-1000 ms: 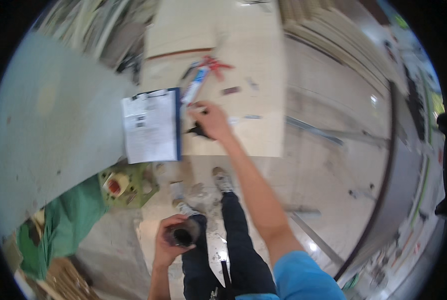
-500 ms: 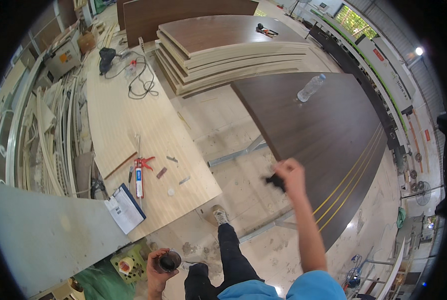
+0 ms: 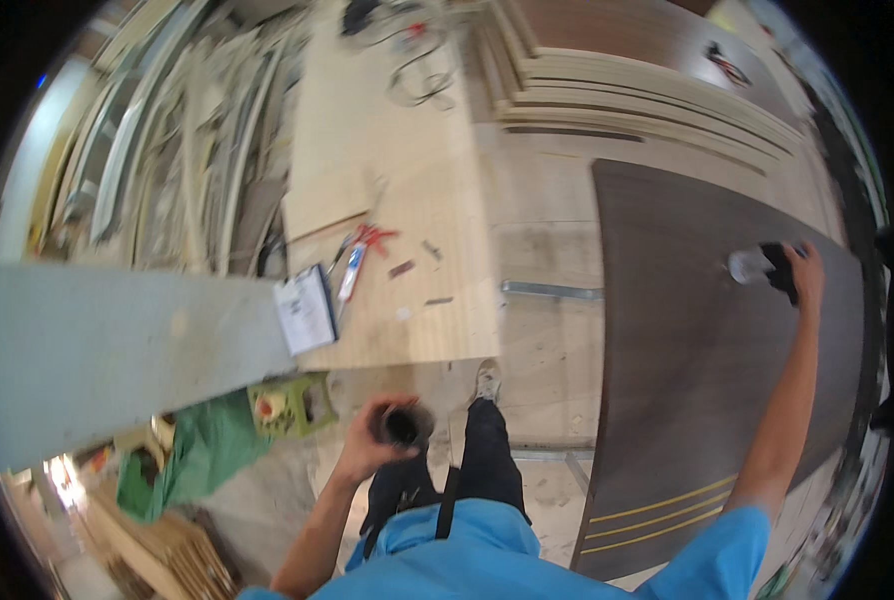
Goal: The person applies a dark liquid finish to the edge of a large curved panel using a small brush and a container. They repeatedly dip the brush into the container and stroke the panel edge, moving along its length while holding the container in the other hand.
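My left hand (image 3: 363, 438) is wrapped round a small open cup (image 3: 405, 427) with something dark inside, held low in front of my legs. At the far right my right hand (image 3: 807, 272) grips a black cloth (image 3: 780, 273). The cloth is against the top end of a clear plastic bottle (image 3: 746, 267); whether my fingers also grip the bottle I cannot tell. Beneath them lies a dark brown panel (image 3: 682, 340), crossed near its close end by yellow lines (image 3: 657, 516).
On the pale board (image 3: 407, 190) at left lie a red caulking gun (image 3: 362, 250), a clipboard (image 3: 305, 312), small offcuts and a cable (image 3: 422, 85). Stacked panels (image 3: 647, 95) stand behind. A green stool (image 3: 307, 402) and a green sheet (image 3: 192, 450) are low left.
My view has turned right. My right hand has moved from the panel's near left edge across to the bottle, still with the cloth. The left hand keeps the cup.
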A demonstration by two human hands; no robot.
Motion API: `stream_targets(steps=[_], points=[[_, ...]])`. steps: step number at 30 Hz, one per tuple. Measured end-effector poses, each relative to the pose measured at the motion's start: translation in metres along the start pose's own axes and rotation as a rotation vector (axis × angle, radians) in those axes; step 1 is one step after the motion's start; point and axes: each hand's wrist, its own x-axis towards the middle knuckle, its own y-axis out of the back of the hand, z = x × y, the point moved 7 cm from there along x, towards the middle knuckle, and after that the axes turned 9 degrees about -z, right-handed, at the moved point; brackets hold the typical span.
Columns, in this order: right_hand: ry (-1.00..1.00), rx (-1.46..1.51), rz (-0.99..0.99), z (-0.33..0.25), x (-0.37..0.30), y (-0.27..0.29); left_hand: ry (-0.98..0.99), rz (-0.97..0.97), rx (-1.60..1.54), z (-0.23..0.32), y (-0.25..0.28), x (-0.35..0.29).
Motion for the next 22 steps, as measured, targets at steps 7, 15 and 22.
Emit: stream_targets(steps=[7,15,22], points=[[0.079,0.089,0.084,-0.072,-0.095,0.027,-0.106,-0.083,-0.137,0.044,-0.007,0.048],[-0.042,0.537,0.154,-0.206,-0.332,0.101,-0.167,-0.211,0.004,0.068,0.012,0.060],[0.011,0.326,0.258,-0.281,-0.543,0.153,-0.280,-0.571,0.214,0.082,0.005,0.022]])
